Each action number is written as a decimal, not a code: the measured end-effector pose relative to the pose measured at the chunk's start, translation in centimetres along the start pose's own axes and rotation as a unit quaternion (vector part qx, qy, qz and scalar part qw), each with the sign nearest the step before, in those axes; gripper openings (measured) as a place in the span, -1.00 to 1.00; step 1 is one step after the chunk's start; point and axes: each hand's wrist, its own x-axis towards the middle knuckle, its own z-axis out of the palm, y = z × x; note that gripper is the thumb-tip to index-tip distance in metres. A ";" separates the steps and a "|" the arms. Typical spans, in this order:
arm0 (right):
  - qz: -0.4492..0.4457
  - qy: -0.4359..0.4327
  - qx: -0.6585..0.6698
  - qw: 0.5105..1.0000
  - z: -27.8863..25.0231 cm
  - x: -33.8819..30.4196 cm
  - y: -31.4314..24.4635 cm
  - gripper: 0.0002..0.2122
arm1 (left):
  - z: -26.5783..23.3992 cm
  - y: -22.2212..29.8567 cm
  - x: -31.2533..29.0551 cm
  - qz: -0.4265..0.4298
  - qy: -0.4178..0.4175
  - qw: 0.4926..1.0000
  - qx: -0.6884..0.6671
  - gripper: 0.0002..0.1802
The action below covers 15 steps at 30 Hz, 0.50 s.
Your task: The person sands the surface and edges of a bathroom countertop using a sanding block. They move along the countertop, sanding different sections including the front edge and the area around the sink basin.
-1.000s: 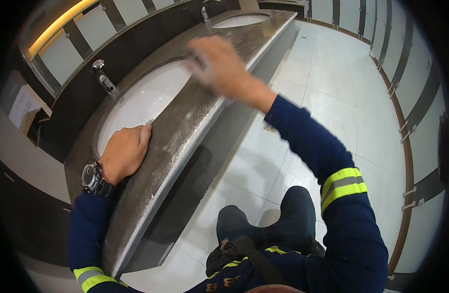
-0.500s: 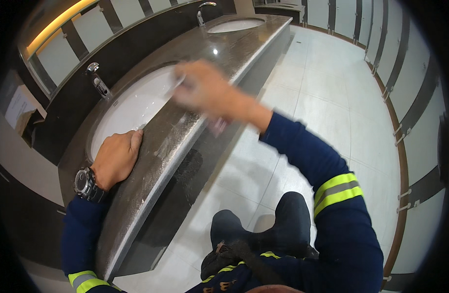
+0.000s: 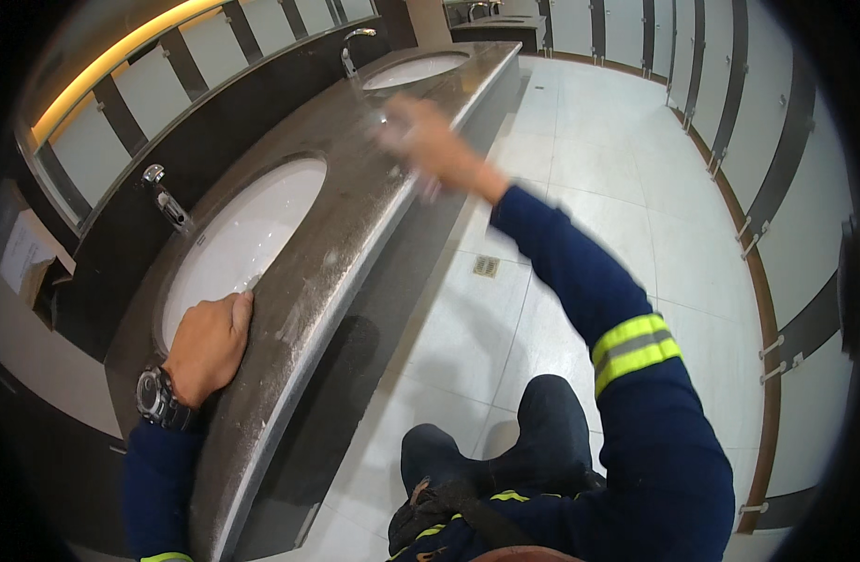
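Observation:
My left hand [image 3: 208,342], a black watch [image 3: 158,398] on its wrist, is closed over the near edge of the white sink basin [image 3: 252,234] set in the dark countertop [image 3: 322,281]. The thumb lies on the counter and the fingertips are hidden. My right hand [image 3: 425,145] is smeared by motion over the counter's front part, between the two sinks. Something pale shows at its fingers, too blurred to name. Whitish smears and dust mark the counter's front edge [image 3: 294,361].
A chrome faucet [image 3: 168,199] stands behind the nearer sink, another faucet [image 3: 350,56] by the farther basin [image 3: 416,70]. An open cardboard box [image 3: 36,253] sits at the left. A drain [image 3: 486,267] lies in the tiled floor [image 3: 598,225]. Stall doors [image 3: 743,140] line the right.
My right hand has moved away from the nearer sink's rim, farther along the counter toward the far sink. The left hand stays on the sink's edge. The view has shifted slightly.

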 end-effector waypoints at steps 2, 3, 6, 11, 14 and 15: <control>0.205 -0.033 -0.078 0.975 -6.2 2.1 10.2 -0.62 | 0.0 0.7 1.2 0.036 0.022 0.999 -0.011 -0.40; 0.153 -0.006 -0.161 0.975 -6.2 2.6 12.1 -0.61 | -0.3 1.0 1.9 0.050 0.022 0.999 -0.004 -0.40; 0.062 0.008 -0.306 0.950 -5.0 2.7 14.1 -0.58 | 0.3 0.9 2.2 0.067 0.011 0.998 0.004 -0.40; 0.080 -0.080 -0.157 0.981 -2.2 5.6 9.2 -0.55 | 1.5 -2.5 0.7 0.139 0.033 0.984 0.109 -0.59; 0.003 -0.063 -0.161 0.985 0.9 6.6 8.3 -0.45 | 1.2 -2.0 1.6 0.100 0.008 0.993 0.063 -0.48; -0.007 -0.123 -0.199 0.972 1.8 6.0 8.7 -0.44 | 1.2 -1.8 1.5 0.095 0.017 0.995 0.036 -0.40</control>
